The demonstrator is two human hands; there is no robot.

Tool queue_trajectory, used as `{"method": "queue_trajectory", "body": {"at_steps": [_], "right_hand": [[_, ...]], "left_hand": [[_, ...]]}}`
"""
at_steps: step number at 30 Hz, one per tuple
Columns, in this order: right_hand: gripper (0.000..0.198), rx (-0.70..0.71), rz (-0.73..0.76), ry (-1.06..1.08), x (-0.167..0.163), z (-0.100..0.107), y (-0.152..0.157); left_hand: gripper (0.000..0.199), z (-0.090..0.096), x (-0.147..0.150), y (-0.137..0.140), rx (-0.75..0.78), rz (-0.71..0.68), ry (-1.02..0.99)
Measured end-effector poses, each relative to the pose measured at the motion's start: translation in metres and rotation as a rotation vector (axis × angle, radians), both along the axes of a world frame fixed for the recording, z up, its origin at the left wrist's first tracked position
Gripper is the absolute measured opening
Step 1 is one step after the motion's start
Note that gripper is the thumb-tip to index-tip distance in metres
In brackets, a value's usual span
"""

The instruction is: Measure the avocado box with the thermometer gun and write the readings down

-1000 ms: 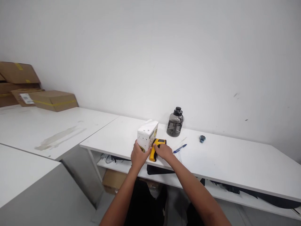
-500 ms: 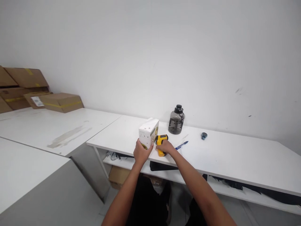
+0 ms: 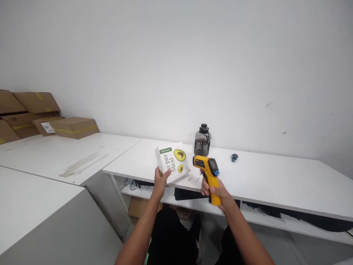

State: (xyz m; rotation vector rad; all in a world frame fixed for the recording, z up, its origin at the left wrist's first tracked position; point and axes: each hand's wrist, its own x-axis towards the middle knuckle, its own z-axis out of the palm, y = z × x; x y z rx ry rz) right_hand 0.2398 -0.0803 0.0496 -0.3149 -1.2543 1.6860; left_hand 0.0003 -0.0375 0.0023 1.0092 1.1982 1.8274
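And here we are at the long white tabletop [image 3: 270,180], both hands busy! The left hand [image 3: 160,180] has a firm pinch on a white cardboard box printed with green avocados [image 3: 175,165], thumb across the front, box tilted, its broad printed face turned up towards the person. Whether a lower edge touches the tabletop, I can't tell from here.

Over to the right hand [image 3: 224,195]: fingers wrapped round the handle of a yellow-and-black plastic pistol-shaped thermometer [image 3: 211,176], thumb over the grip, held up by the table's front edge. Its nose points left, its dark screen end sits nearer the person, and a clear gap separates it from the box. Is a finger on the trigger? Can't say!

So the step in hand, as I judge it, is handling the pair together, one per hand. Any next move calls for a steady left grip on that slanting box and a level right wrist, keeping clear of the smoky-grey plastic bottle with a black cap [image 3: 202,143] standing behind, between the two.
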Motion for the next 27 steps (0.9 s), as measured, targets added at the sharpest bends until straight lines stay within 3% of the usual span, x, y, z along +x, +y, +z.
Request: {"method": "queue_trajectory", "body": {"at_steps": [3, 7, 10, 12, 18, 27], "right_hand": [[0.051, 0.07, 0.0, 0.042, 0.022, -0.005, -0.035], [0.032, 0.065, 0.003, -0.292, 0.055, 0.005, -0.072], [0.028, 0.082, -0.023, -0.512, 0.075, 0.02, -0.091], [0.03, 0.123, -0.038, -0.611, 0.084, 0.027, -0.097], [0.068, 0.349, -0.167, -0.793, 0.092, 0.041, -0.103], [0.073, 0.441, -0.219, -0.875, 0.094, 0.045, -0.106]], "left_hand": [[0.061, 0.01, 0.026, -0.047, -0.022, -0.065, -0.091], [0.075, 0.029, 0.046, -0.102, -0.068, -0.23, -0.11], [0.084, 0.043, 0.051, -0.124, -0.102, -0.301, -0.084], [0.089, 0.049, 0.053, -0.131, -0.11, -0.31, -0.08], [0.099, 0.048, 0.052, -0.134, -0.077, -0.393, -0.076], [0.106, 0.046, 0.049, -0.137, -0.071, -0.422, -0.072]]}}
